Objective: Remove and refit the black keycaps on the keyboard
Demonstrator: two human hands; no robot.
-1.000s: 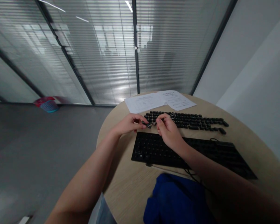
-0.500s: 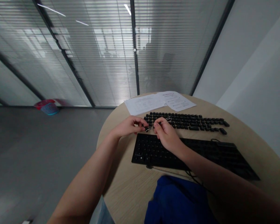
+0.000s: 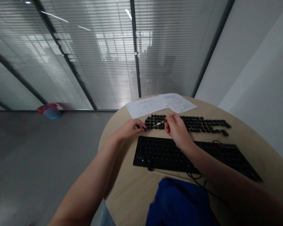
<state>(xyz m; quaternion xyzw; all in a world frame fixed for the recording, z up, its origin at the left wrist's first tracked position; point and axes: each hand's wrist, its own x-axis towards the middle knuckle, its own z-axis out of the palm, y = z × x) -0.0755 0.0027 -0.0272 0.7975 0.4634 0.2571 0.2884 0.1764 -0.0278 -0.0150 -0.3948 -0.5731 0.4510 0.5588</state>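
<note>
At the left end of the rows of loose black keycaps point(image 3: 195, 126), my left hand point(image 3: 130, 128) pinches a small black keycap point(image 3: 145, 129) between thumb and fingers, low over the table. My right hand point(image 3: 176, 127) is closed around a slim wire keycap puller point(image 3: 159, 123), whose silvery end points left over the keycaps. The rest of this tool is hidden in my fingers. Nearer to me lies a black keyboard point(image 3: 165, 153), partly covered by my right forearm.
Printed sheets of paper point(image 3: 146, 106) lie at the far edge of the round wooden table point(image 3: 127, 185). A black cable point(image 3: 195, 178) runs by the keyboard's near edge, beside blue cloth point(image 3: 179, 201). On the floor at left stands a red and blue basket point(image 3: 51, 111).
My right hand has moved right and slightly up with the puller, away from my left hand. The puller's end and the keycap in my left hand are now apart.
</note>
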